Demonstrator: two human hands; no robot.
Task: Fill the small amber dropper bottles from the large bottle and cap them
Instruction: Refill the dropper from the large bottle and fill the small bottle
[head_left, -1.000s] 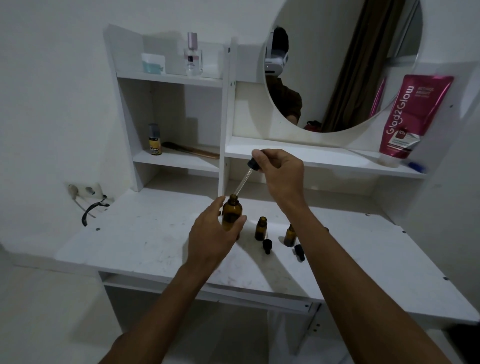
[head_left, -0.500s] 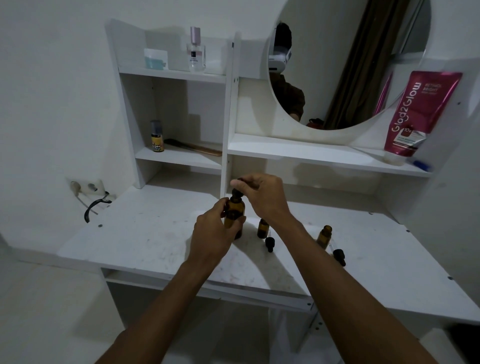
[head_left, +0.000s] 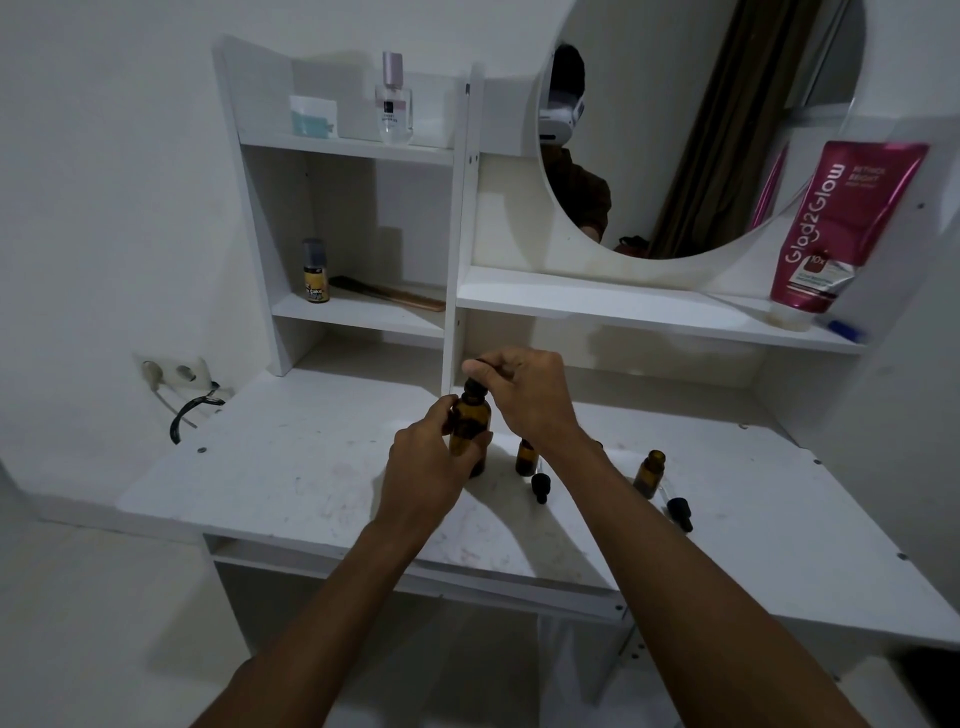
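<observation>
Large amber glass bottle (head_left: 470, 434) is stood upright on the white worktop (head_left: 291, 467), near its middle. It is gripped round the body by the left hand (head_left: 428, 467); the fingers (head_left: 447, 410) are curled closed on the glass, thumb on the near side.

Right hand (head_left: 524, 397) is set over the bottle's neck. Its fingertips (head_left: 475, 366) are pinched together on the black dropper cap (head_left: 472, 384), which sits on the bottle mouth. Whether the cap is fully seated cannot be told.

Just right of the large bottle, a small amber dropper bottle (head_left: 525, 457) is seen upright and partly hidden behind the right wrist. A loose black dropper cap (head_left: 540, 486) lies on the worktop just in front of it. Farther right, a second small amber bottle (head_left: 649, 474) stands uncapped, with another black dropper top (head_left: 679, 512) lying beside it, its glass pipette faintly visible.

Writing: a pink squeeze tube (head_left: 836, 228), stood cap-down on the right-hand shelf, is marked "Glad2Glow"; the smaller print is not readable. A small yellow-labelled bottle (head_left: 316, 273) on the lower left shelf and a clear perfume bottle with a pink cap (head_left: 394, 101) on the top shelf carry labels too small to be read.
</observation>
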